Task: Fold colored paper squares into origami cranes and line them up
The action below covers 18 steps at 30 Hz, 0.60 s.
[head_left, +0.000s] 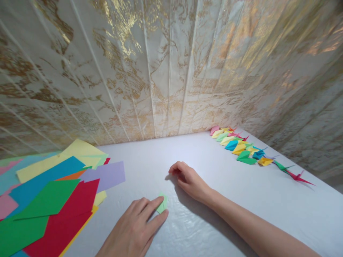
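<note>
A small folded piece of light green paper (162, 205) lies on the white table (144, 157), near the middle front. My left hand (142, 221) rests over its left side, with the index fingertip and thumb on the paper and the other fingers stretched out. Above and to the right of the paper, my right hand (187, 178) is just over the table, its fingers curled. It does not touch the paper, and what its fingers hold, if anything, cannot be made out.
Colored paper sheets (72, 200) are spread in an overlapping pile at the left. Along the right back edge stand rows of folded paper pieces (245, 157), some shaped like cranes (297, 176). A gold-patterned curtain (160, 71) hangs behind the table.
</note>
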Motion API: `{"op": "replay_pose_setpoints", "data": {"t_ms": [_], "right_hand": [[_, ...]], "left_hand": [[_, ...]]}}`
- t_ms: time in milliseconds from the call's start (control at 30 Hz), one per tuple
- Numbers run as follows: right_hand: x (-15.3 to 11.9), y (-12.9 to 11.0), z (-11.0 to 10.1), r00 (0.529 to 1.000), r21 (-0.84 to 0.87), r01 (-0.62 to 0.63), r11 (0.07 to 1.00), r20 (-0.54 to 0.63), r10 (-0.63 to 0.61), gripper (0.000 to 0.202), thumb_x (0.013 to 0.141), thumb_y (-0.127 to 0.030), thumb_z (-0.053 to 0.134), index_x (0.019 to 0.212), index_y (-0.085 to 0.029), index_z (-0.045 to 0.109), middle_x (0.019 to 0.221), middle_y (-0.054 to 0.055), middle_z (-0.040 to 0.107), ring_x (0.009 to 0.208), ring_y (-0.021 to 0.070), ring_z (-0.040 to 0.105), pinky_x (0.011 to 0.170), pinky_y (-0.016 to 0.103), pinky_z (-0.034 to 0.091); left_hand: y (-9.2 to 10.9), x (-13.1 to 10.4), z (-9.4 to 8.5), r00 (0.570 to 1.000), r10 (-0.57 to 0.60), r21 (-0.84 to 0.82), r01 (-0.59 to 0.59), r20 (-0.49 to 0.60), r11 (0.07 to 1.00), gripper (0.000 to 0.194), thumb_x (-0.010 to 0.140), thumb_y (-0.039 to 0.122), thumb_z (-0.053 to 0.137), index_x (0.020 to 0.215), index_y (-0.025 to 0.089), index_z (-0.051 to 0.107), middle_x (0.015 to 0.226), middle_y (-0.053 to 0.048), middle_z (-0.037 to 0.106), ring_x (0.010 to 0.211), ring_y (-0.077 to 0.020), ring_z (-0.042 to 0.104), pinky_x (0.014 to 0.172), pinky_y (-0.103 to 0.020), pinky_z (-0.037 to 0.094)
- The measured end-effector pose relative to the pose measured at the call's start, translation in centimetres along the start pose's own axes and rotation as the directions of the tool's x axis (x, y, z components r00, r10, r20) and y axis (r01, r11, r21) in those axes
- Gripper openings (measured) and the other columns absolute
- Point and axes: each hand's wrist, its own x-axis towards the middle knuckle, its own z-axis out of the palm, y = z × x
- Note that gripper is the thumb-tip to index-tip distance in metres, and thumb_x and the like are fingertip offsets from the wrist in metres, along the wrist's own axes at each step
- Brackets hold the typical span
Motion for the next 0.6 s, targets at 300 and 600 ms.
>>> {"op": "replay_pose_setpoints", "data": {"t_ms": [300, 600], "right_hand": [[-0.8, -1.2, 0.3, 0.793, -0.205, 0.567, 0.798, 0.396, -0.463, 0.021, 0.079, -0.002, 0.061, 0.089, -0.019, 0.069, 0.092, 0.002, 0.072, 0.084, 0.0185, 0.055, 0.078, 0.032, 0.041], [-1.3, -2.7, -0.7, 0.735, -0.223, 0.624, 0.749, 0.493, -0.466, 0.019, 0.081, -0.006, 0.063, 0.089, -0.023, 0.070, 0.083, -0.001, 0.070, 0.079, 0.0187, 0.052, 0.073, 0.034, 0.039]], "left_hand": [[0.5, 0.6, 0.6, 0.976, -0.093, 0.020, 0.098, -0.195, 0.995, 0.043, 0.091, 0.012, 0.047, 0.134, 0.016, 0.050, 0.108, -0.007, 0.073, 0.096, -0.0236, 0.069, 0.082, -0.034, 0.058], [-0.3, 0.1, 1.2, 0.973, -0.077, -0.027, 0.073, -0.218, 0.997, 0.034, 0.099, 0.017, 0.043, 0.131, 0.018, 0.052, 0.120, -0.007, 0.072, 0.107, -0.0203, 0.070, 0.092, -0.028, 0.058]]}}
